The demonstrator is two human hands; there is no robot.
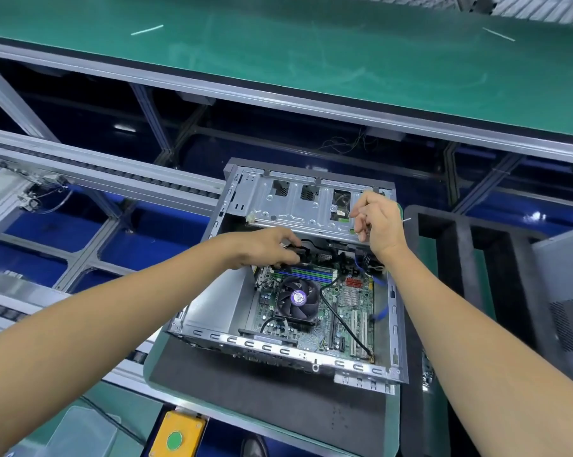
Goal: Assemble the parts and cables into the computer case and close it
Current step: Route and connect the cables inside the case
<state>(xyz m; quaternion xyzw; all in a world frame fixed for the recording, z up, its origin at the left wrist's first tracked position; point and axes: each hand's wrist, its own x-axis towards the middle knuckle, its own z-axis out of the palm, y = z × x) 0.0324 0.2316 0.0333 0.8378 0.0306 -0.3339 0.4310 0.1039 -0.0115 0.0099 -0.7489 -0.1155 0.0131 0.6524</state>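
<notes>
Open computer case [209, 311] on dark mat [245, 390], left hand [262, 247] gripping black cable [306, 250] at 12 o'clock edge, right hand [379, 222] pinching white tie [405, 220], hands apart.

Electronics assembly line in a factory; the workstation sits beside a roller conveyor [120, 174] carried on an aluminium-profile frame [11, 100]; a long bench topped with a green anti-static mat [311, 61] runs across the background; an open computer case [311, 258], motherboard exposed, rests on a dark foam pad [262, 390] on a pallet; a yellow control box with a green push button [179, 438] is mounted at the near edge; a slotted black foam tray [460, 258] stands at the right.
</notes>
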